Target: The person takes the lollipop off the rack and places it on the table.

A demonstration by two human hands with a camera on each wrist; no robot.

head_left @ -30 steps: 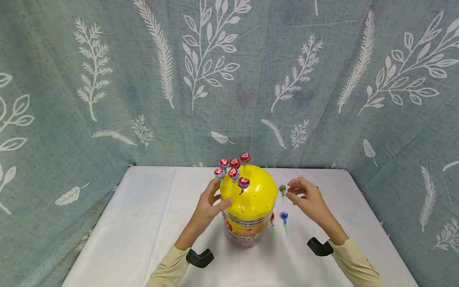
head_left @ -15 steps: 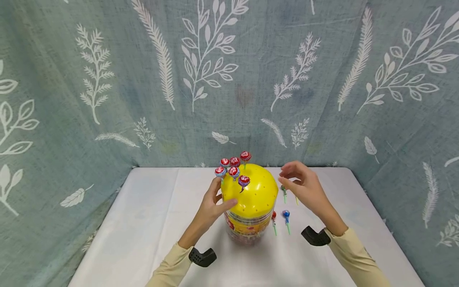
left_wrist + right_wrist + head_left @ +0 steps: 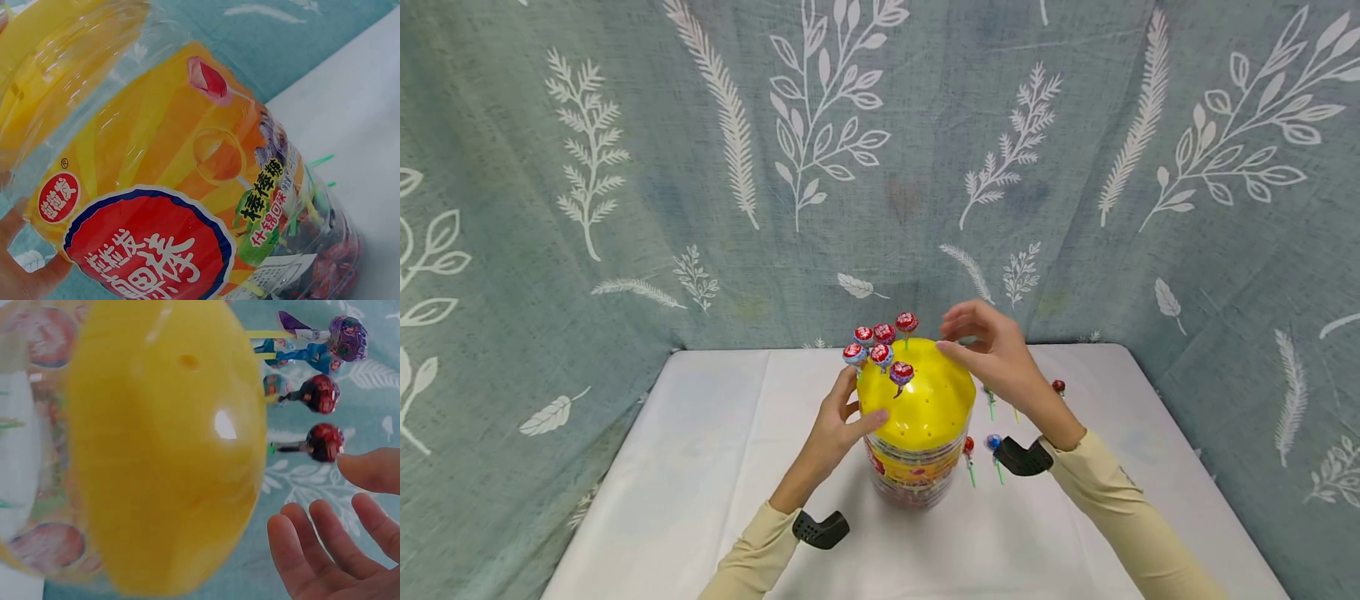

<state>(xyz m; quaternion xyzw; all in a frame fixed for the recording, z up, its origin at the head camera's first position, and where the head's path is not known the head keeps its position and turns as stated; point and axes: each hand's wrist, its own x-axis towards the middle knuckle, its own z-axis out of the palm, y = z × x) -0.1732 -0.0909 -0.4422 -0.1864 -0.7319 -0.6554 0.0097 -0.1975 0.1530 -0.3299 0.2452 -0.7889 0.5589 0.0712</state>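
Note:
A clear plastic jar (image 3: 917, 479) with a domed yellow lid (image 3: 936, 400) stands on the table. Several wrapped lollipops (image 3: 881, 355) stick up from the lid's left and far side. My left hand (image 3: 842, 429) holds the jar at the lid's left side, thumb on the yellow dome. Beside the lid's far right edge is my right hand (image 3: 996, 354); the right wrist view shows its fingers (image 3: 331, 534) spread and bare. There its thumb appears near a red-wrapped lollipop (image 3: 325, 442). Inside the jar, more candies (image 3: 334, 269) show below the orange label (image 3: 156, 156).
Right of the jar, loose lollipops lie on the white table (image 3: 737, 467): a red one (image 3: 968, 446), a blue one (image 3: 994, 442) and a dark red one (image 3: 1058, 386). Others are partly covered by my right arm. A leaf-patterned curtain (image 3: 910, 275) surrounds the table's far side.
My right hand has moved left and away from me, from beside the green lollipop on the table to the lid's far right edge. My left hand stays on the jar.

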